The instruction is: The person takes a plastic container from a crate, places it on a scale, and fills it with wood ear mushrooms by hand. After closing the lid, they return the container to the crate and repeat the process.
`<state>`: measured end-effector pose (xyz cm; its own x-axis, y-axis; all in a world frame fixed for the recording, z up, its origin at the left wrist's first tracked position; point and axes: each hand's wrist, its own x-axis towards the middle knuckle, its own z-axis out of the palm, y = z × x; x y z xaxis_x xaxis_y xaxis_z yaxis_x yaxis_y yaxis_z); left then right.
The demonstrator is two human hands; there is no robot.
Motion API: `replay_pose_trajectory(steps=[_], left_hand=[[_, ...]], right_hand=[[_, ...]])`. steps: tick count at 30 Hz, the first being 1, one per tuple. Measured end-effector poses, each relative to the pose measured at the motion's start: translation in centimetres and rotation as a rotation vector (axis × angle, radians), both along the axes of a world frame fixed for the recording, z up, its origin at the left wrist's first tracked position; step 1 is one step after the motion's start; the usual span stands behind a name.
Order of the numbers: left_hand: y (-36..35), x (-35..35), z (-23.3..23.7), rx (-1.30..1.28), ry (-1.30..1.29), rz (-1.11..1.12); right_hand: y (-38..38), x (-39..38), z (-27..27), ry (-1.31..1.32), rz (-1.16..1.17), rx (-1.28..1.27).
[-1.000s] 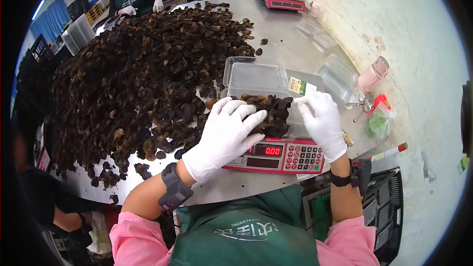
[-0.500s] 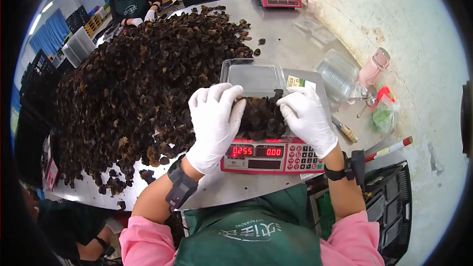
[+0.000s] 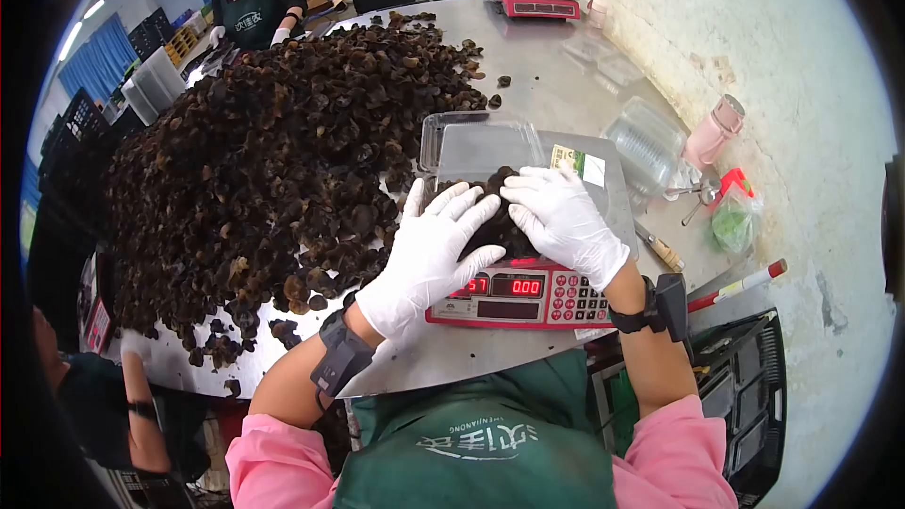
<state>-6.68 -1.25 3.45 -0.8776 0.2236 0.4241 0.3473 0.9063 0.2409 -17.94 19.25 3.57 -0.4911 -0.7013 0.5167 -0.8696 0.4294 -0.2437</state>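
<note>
My gloved left hand (image 3: 429, 250) lies with fingers spread over dark brown wood ear mushrooms (image 3: 517, 243). From the other side, my gloved right hand (image 3: 566, 221) rests on the same mushrooms, its fingers stretched out flat. They sit in a clear plastic clamshell box whose open lid (image 3: 485, 146) tilts back behind the hands. Beneath is a red-framed digital scale (image 3: 500, 309); my left hand partly covers its weight readout, and the other display reads 0.00. A green and white label (image 3: 577, 165) shows beside the lid. Most of the box's lower half is hidden.
A large heap of wood ear mushrooms (image 3: 255, 132) covers the table's left side. Stacked clear boxes (image 3: 646, 143), a pink bottle (image 3: 714, 132) and a wooden-handled tool (image 3: 660, 247) lie right. Another scale (image 3: 534, 0) stands behind. Co-workers are at far left and lower left.
Both hands have moved inward over the mushrooms, and my left hand's fingers have spread out flat. My left hand now covers part of the weight readout. The co-workers' arms have shifted.
</note>
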Motion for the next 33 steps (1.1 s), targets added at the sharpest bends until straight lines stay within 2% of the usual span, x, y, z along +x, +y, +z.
replay_pose_trajectory(steps=[3, 6, 11, 19, 23, 26, 29, 33], left_hand=[[0.1, 1.3, 0.6, 0.016, 0.037, -0.022], [-1.0, 2.9, 1.4, 0.150, 0.223, -0.019], [-3.7, 6.4, 1.0, 0.306, 0.276, 0.158], [-7.6, 11.9, -3.5, 0.120, 0.218, 0.430], [-7.5, 12.8, -4.6, 0.160, 0.134, 0.451], [-6.5, 12.3, -4.6, 0.369, 0.054, 0.431], [-4.7, 11.5, -4.4, 0.453, 0.053, 0.384], [-3.5, 9.4, -2.0, 0.357, 0.119, 0.297]], right_hand=[[0.3, -0.1, 0.5, -0.003, 0.071, -0.033], [1.3, 0.5, 2.3, -0.059, -0.074, -0.240], [4.2, 0.0, 2.5, -0.122, -0.129, -0.319], [6.8, -0.6, 1.0, -0.325, -0.237, -0.332], [6.0, -0.7, 0.9, -0.291, -0.208, -0.319], [4.9, -0.5, 1.1, -0.314, -0.202, -0.315], [4.0, -0.5, 1.4, -0.173, -0.124, -0.311], [3.3, 0.3, 2.3, -0.241, -0.132, -0.342]])
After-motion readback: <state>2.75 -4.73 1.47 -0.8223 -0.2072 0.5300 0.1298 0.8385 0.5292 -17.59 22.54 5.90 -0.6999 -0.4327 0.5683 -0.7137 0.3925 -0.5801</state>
